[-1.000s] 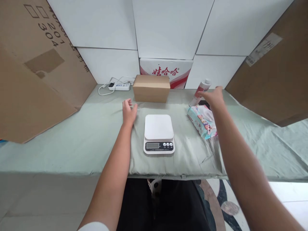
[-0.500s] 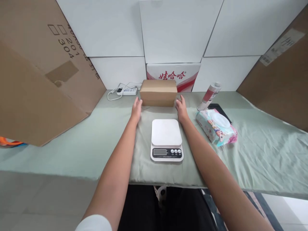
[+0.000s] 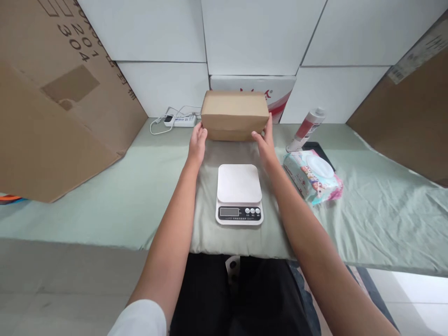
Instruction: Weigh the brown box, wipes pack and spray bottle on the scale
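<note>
Between my two hands is a small brown cardboard box, lifted off the cloth behind the scale. My left hand grips its left end, fingers against the side. At the right end, my right hand holds the box with the thumb on the front face and the fingers round the side. Nearer to me, between my forearms, a white kitchen scale lies flat with a bare platform; its small display looks blank.
A wet-wipes pack lies right, beside a leaning white-and-red bottle and a black flat object. A white power strip with cables lies back left. Large cardboard panels flank the green cloth.
Both my hands have closed on the ends of the cardboard box. The box has risen off the cloth and looks larger. The view has tilted slightly.
</note>
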{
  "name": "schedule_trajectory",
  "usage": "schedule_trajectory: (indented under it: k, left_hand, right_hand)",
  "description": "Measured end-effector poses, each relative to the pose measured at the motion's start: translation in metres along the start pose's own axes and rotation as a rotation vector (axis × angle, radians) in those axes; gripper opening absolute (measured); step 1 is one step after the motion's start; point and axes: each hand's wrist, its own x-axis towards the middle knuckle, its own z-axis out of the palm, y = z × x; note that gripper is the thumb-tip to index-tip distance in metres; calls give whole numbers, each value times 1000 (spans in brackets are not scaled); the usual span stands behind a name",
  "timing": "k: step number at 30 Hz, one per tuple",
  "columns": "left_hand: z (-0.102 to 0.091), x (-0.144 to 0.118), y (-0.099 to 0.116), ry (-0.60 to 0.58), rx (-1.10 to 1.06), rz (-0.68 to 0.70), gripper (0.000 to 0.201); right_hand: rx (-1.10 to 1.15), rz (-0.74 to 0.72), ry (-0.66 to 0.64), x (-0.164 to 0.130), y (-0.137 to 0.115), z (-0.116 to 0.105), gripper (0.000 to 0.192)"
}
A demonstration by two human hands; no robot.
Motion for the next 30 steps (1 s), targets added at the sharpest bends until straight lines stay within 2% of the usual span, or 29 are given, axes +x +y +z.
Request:
schedule_trajectory:
  k: [3,6,10,13,20,30]
  left_hand:
    - [-9,-39,40,-74,-62,51,76]
    - [-23,-98,69,-107,-90,42,76]
    - [-38,-168,79,-109,-110,-28,74]
    - [-43,-197,73,-60,-129,-32,77]
    - [-44,-223,62,-58,-129,-87,76]
    - [-44,-223,61,-44,-145,-69,81]
  right_hand:
    - [-37,-86,-19,-33,-39,-28,93]
    - [-110,-135,-2,-85,-63,-50,97]
    - [-212,-152,59,-146,-64,-57,95]
    - [-204,-159,78,-170,-55,-54,93]
    - [-147,-127,83,-180,-48,-56,79]
    - [-103,-136,81,-178,-45,-54,73]
